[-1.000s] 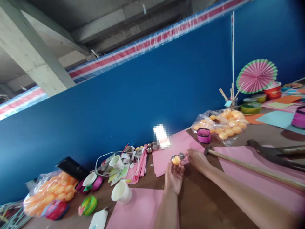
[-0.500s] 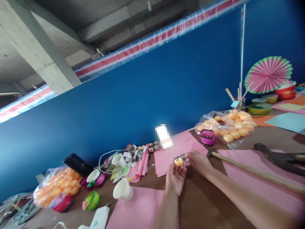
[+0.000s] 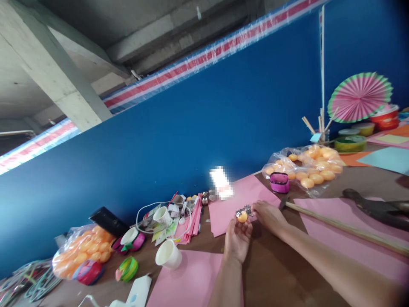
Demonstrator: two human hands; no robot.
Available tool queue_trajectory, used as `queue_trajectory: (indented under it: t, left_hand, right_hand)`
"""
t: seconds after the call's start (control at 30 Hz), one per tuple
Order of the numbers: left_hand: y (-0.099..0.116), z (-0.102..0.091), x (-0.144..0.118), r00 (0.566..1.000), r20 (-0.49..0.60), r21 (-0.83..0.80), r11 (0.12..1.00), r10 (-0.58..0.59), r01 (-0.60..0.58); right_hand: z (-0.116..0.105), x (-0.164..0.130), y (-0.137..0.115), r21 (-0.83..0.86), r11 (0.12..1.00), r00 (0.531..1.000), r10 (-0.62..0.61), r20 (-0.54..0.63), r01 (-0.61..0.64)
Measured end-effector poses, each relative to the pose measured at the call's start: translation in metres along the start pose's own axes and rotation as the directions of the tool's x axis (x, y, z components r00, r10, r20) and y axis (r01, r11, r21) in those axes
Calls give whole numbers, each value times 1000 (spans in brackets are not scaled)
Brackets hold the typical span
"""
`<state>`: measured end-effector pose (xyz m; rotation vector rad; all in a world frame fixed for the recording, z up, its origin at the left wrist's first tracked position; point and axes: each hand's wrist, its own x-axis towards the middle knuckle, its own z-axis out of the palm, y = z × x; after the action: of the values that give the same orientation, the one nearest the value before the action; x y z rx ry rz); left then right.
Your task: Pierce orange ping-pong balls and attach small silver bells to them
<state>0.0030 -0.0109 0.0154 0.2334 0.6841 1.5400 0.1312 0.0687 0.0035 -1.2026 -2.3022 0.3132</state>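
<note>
My left hand [image 3: 237, 238] is raised above the brown table [image 3: 271, 273] and pinches a small orange ball [image 3: 242, 217] at its fingertips. A small silver glittery piece [image 3: 244, 210] sits on top of the ball. My right hand [image 3: 268, 216] reaches in from the right, its fingers closed on that silver piece. Both hands are over the edge of a pink paper sheet [image 3: 233, 202].
A bag of orange balls [image 3: 308, 170] with a magenta tape roll [image 3: 279, 182] lies at the right, another bag [image 3: 79, 253] at the left. White paper cups [image 3: 168, 255], a hammer with a wooden handle [image 3: 338, 226], pink sheets and a paper fan [image 3: 359, 97] surround the hands. A blue wall stands behind.
The view has shifted slightly, so things sit a little further right and higher. Both hands keep the same hold on the ball and the silver piece.
</note>
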Motion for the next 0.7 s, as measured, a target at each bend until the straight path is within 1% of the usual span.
queue_trajectory:
  t: [0.27, 0.43, 0.7]
  left_hand:
    - [0, 3, 0, 1000, -31, 22, 1000, -6, 7]
    - [0, 4, 0, 999, -49, 20, 1000, -7, 8]
    - [-1, 3, -1, 1000, -22, 34, 999, -9, 10]
  right_hand:
    - [4, 0, 2, -34, 999, 1000, -1, -13, 1]
    - [1, -1, 0, -34, 999, 1000, 7, -11, -7]
    - [-2, 0, 2, 31, 999, 1000, 24, -13, -24]
